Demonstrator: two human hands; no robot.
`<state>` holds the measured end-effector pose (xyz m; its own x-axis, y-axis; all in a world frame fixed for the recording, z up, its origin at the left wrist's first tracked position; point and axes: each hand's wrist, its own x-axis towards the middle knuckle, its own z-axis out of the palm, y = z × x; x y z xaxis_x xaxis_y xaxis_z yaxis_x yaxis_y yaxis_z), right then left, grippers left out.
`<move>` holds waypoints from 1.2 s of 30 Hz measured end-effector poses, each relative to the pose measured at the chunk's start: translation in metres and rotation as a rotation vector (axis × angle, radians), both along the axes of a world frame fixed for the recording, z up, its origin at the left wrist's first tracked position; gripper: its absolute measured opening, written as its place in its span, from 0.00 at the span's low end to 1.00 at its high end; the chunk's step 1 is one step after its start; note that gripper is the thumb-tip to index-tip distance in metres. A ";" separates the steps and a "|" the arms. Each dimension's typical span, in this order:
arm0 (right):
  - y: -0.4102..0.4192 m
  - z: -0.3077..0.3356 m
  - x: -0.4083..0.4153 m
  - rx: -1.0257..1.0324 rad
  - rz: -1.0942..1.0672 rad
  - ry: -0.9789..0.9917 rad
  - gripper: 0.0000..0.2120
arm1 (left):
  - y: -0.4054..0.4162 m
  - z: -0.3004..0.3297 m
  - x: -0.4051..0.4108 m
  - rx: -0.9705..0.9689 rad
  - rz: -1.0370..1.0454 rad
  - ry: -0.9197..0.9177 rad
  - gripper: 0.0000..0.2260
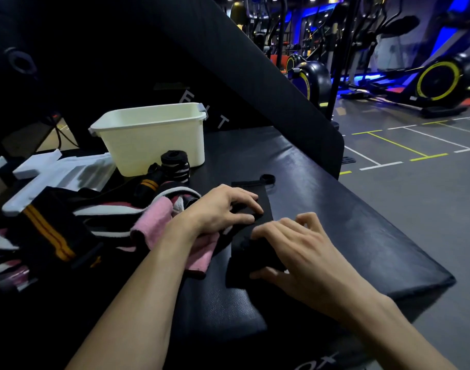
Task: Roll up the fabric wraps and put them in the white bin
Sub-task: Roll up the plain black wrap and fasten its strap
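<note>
The black wrap (251, 209) lies flat on the bench (362, 236); the left hand (223, 209) presses its middle with curled fingertips, the right hand (295, 249) pinches the rolled near end; loose tension could let the roll skew or unwind; the white bin (153, 134) stands well apart.

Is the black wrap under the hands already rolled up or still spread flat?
Mostly spread flat: the black wrap lies stretched along the bench, only its near end bunched.
</note>
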<state>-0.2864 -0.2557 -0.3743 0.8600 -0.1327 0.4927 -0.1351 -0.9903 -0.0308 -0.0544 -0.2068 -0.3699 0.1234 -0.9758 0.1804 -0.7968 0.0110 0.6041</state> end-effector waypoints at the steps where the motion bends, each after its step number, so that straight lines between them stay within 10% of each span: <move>1: 0.003 0.003 -0.003 0.018 0.020 0.033 0.21 | 0.002 0.002 -0.001 0.014 -0.022 0.040 0.11; 17: 0.011 0.021 0.006 0.282 -0.088 0.297 0.32 | -0.003 -0.005 -0.002 0.018 0.040 0.141 0.15; 23: 0.008 0.024 0.017 0.273 -0.174 0.364 0.17 | -0.004 -0.007 0.000 -0.006 0.091 0.114 0.12; 36: 0.015 0.005 0.030 0.080 -0.177 -0.182 0.03 | 0.004 0.004 -0.007 -0.030 0.139 0.056 0.10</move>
<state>-0.2569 -0.2408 -0.3690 0.7181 -0.3177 0.6192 -0.2911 -0.9453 -0.1474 -0.0615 -0.2027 -0.3658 0.2673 -0.9430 0.1983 -0.7573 -0.0783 0.6484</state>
